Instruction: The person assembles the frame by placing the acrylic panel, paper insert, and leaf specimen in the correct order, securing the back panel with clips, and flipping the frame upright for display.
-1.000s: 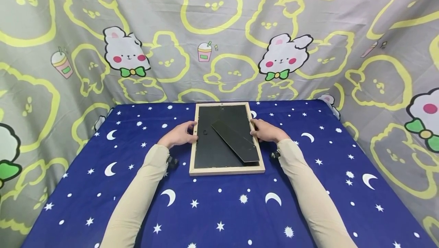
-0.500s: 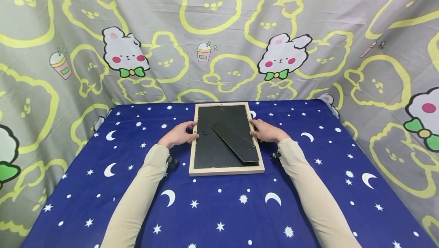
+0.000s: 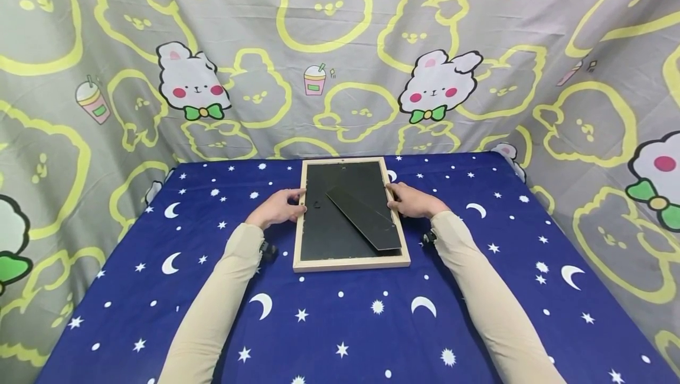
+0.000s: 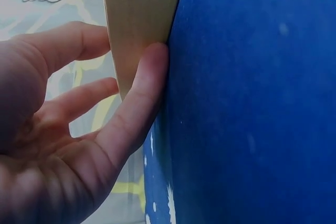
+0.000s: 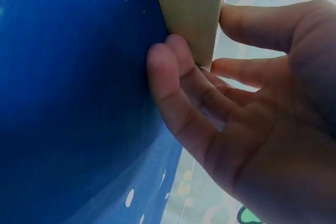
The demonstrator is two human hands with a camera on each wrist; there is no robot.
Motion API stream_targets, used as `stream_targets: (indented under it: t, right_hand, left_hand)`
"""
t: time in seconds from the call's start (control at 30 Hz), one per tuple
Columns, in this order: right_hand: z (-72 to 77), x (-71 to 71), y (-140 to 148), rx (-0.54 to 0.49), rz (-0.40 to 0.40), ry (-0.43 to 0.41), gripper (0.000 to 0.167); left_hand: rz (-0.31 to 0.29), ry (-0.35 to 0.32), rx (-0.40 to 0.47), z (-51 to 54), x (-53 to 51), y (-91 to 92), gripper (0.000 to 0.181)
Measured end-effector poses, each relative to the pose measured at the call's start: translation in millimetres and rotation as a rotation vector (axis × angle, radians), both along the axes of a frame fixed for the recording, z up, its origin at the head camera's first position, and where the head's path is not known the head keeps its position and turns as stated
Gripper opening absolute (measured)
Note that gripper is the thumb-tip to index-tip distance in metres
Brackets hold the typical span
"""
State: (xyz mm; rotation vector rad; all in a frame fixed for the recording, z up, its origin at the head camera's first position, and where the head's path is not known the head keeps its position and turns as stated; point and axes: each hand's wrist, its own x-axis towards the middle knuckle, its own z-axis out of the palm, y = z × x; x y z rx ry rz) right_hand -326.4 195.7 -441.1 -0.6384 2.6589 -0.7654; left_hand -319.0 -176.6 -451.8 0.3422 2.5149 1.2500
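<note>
A picture frame (image 3: 351,263) with a pale wooden border lies back side up on the table, in the middle of the head view. Across its black back runs a slanting stand leg (image 3: 365,219). My left hand (image 3: 277,207) grips the left side, and my right hand (image 3: 417,201) grips the right side. In the left wrist view a fingertip (image 4: 153,59) presses on the wooden side edge (image 4: 139,14), with the thumb at its back rim. Fingers (image 5: 164,69) of the right hand reach low along the opposite edge (image 5: 194,14) in the right wrist view. The frame's front is hidden.
A dark blue cloth (image 3: 340,319) with white moons and stars covers the table. A grey curtain (image 3: 350,65) with cartoon rabbits hangs behind the table and along both sides. The frame's far end lies close to the back curtain.
</note>
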Motion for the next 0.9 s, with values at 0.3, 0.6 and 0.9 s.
stream_targets:
  t: [0.3, 0.6, 0.9]
  right_hand:
    - [-3.5, -1.1, 1, 0.007, 0.026, 0.059, 0.043]
    - [-0.7, -0.4, 2, 0.013, 0.017, 0.041, 0.055]
    - [-3.1, -0.9, 0, 0.011, 0.012, 0.045, 0.057]
  left_hand:
    - [0.036, 0.043, -0.059, 3.5, 5.1, 7.8, 0.062]
    - [0.039, 0.079, -0.181, 5.7, 4.0, 15.8, 0.060]
    - [0.034, 0.135, -0.277, 8.2, 5.5, 19.8, 0.057]
